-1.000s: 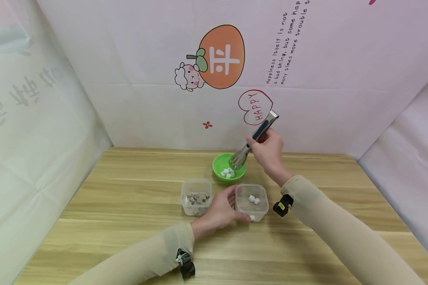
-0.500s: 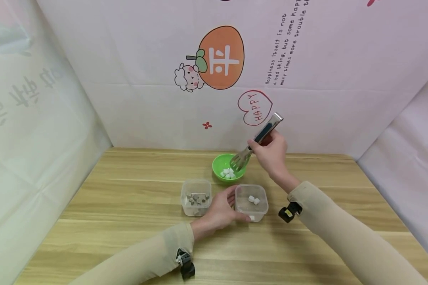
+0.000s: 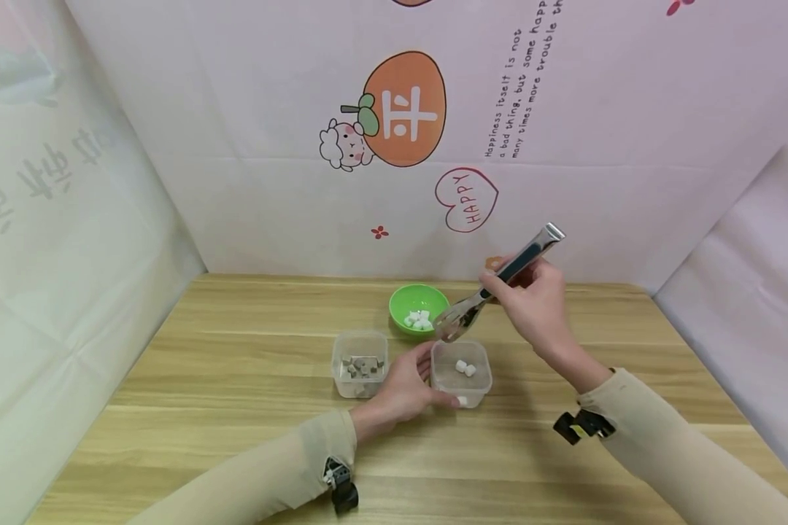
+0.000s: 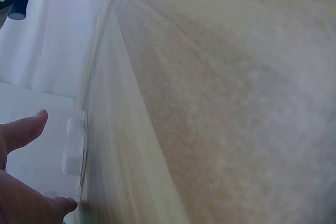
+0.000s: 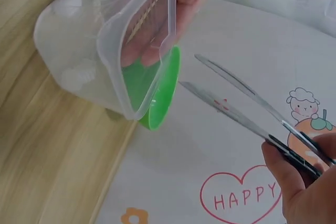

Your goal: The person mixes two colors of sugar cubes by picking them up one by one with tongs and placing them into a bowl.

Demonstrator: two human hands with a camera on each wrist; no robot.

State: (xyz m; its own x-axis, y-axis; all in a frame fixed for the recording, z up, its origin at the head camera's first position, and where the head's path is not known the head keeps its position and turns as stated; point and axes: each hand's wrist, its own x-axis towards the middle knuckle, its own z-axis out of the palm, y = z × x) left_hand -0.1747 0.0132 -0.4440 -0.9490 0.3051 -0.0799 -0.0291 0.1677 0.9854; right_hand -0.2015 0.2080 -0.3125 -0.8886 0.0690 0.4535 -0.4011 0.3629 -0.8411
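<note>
My right hand (image 3: 537,302) grips metal tongs (image 3: 527,260) with dark handle inlays, slanted down to the left. Their tips overlap the back rim of a clear plastic box (image 3: 479,391) in the head view. In the right wrist view the tongs' arms (image 5: 239,117) stand apart with nothing between them. My left hand (image 3: 403,390) holds that box at its left side, thumb across the front. A few small white cubes (image 3: 465,368) lie inside it. Behind the box, a green bowl (image 3: 420,294) holds several more white pieces (image 3: 419,319).
A second clear box (image 3: 343,385), with several grey-brown cubes (image 3: 362,367) in it, stands left of my left hand. All of these stand on a wooden table (image 3: 236,408). A printed cloth wall (image 3: 269,219) rises at the table's back edge.
My right hand has drawn back toward the right and nearer, taking the tongs from over the green bowl to the back of the clear box. My left hand stays put.
</note>
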